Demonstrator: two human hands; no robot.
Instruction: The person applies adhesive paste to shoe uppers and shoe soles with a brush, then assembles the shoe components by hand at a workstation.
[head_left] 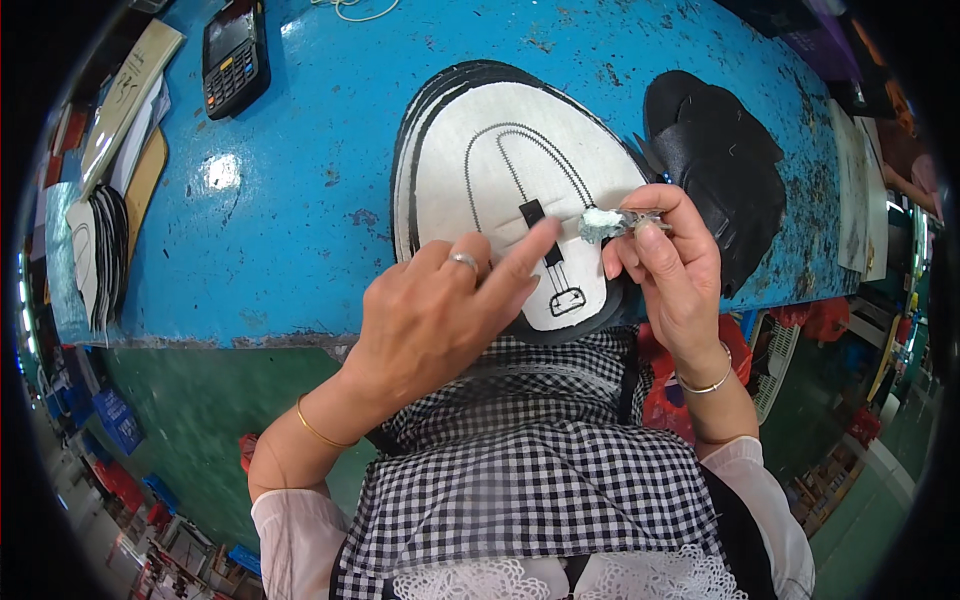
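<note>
One white-topped stack [485, 175] runs lengthwise away beneath the seemingly empty left hand [430, 308]; the right hand [675, 268] pinches a clump-tipped tool [606, 223]

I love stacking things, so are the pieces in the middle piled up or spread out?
Piled up: layered edges of more pieces show beyond the top white piece, along its upper left side.

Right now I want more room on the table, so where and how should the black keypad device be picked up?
Probably by the keypad end of the black device, gripping across its long sides and coming from the near right. It lies face up, longer than wide, with that end toward the person, while papers lie off to its left.
</note>
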